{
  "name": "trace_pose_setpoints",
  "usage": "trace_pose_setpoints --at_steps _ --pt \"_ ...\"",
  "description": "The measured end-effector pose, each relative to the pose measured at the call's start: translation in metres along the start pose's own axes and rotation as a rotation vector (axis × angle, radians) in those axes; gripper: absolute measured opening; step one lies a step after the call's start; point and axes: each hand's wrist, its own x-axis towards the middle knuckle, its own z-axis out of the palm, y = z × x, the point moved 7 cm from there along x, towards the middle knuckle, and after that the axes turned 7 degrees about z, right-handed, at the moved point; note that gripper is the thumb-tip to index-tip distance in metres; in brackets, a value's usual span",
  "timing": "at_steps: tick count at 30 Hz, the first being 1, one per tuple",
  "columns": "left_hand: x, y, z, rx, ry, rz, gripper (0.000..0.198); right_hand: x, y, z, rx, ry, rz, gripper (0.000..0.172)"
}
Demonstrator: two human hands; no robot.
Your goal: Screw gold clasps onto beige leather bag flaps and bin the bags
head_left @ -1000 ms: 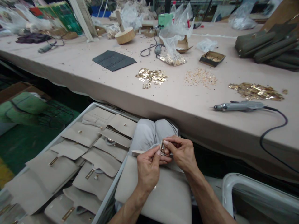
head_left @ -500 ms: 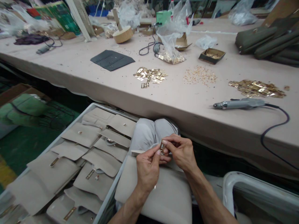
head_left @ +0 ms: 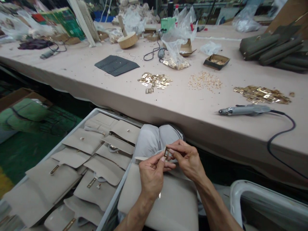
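Between both hands, above my lap, is a small gold metal plate with a rectangular opening. My left hand pinches its lower left side with thumb and finger. The fingertips of my right hand close on its upper right side. Across my thighs lies a beige bag piece with a smooth flap and a small shiny spot near my left wrist. Whether the plate touches the beige material behind it, I cannot tell.
Left of me, a white-rimmed bin holds several beige bag pieces. On the table lie an electric screwdriver, piles of gold plates, scattered small screws and a dark sheet. Another white bin stands at right.
The gold plate has turned slightly between my fingers, so its rectangular opening shows more clearly. The right fingers have shifted a little along it. The view has tilted slightly.
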Motion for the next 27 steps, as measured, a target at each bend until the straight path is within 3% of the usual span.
trace_pose_setpoints --at_steps 6,20,27 --pt "0.0008 0.0011 0.0012 -0.009 -0.035 0.005 0.036 0.0000 0.0004 -0.0024 -0.060 -0.040 -0.075 0.022" --pt "-0.0003 0.0019 -0.0006 0.004 -0.044 0.031 0.033 0.0027 0.0014 -0.0010 -0.065 -0.098 -0.078 0.022" --pt "0.0006 0.0060 0.0008 0.018 -0.067 0.037 0.035 0.0066 0.0014 -0.0003 -0.025 -0.256 -0.005 0.022"
